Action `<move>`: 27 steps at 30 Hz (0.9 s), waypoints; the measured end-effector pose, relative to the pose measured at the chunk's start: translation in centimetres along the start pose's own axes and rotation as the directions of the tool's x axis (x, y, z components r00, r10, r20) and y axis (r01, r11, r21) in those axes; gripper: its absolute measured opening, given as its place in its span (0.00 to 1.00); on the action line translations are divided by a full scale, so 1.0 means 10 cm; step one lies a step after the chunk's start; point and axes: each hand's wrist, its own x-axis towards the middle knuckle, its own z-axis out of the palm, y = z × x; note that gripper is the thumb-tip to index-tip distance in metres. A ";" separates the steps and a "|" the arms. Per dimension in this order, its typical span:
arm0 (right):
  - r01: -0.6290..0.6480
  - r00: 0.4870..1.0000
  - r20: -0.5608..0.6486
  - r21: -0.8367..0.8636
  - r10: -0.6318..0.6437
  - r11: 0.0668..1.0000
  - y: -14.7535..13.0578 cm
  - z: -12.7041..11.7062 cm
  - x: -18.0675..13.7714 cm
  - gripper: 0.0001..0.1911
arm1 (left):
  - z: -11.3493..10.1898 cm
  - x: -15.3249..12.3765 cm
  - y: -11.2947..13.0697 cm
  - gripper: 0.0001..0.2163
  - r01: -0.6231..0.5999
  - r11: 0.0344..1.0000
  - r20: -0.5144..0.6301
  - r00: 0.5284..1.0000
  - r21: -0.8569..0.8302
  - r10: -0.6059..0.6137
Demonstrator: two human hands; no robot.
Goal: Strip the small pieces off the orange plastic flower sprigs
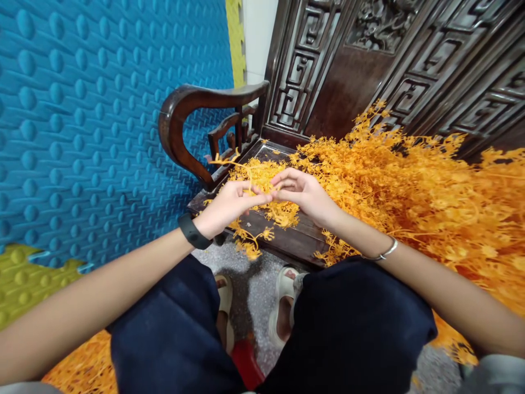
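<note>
My left hand, with a dark band on its wrist, is closed on a thin orange plastic flower sprig whose branched end rises above the fingers. My right hand, wearing a silver bangle, meets it fingertip to fingertip. Its thumb and fingers pinch a small part of the orange sprig between the hands; the exact grip is partly hidden. Below the hands, a loose pile of orange sprigs lies on the dark wooden bench seat. One sprig hangs over the seat's front edge.
A large heap of orange sprigs covers the bench to the right. The curved armrest stands at left, the carved backrest behind. Blue foam matting is on the left. Something red sits between my feet.
</note>
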 end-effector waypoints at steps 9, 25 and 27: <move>0.002 0.999 -0.047 0.137 0.004 0.991 -0.03 -0.02 -0.01 0.15 | 0.07 -0.02 0.02 0.10 0.003 1.000 0.154 0.988 -0.021 0.001; -0.006 1.000 -0.003 0.147 0.007 0.989 -0.09 0.01 0.01 0.16 | 0.16 -0.01 -0.05 0.06 0.082 0.954 0.134 0.990 -0.289 -0.045; -0.027 0.999 -0.013 0.180 0.030 0.983 -0.09 0.00 0.02 0.17 | 0.16 -0.01 -0.04 0.06 0.097 0.930 0.158 0.987 -0.355 -0.042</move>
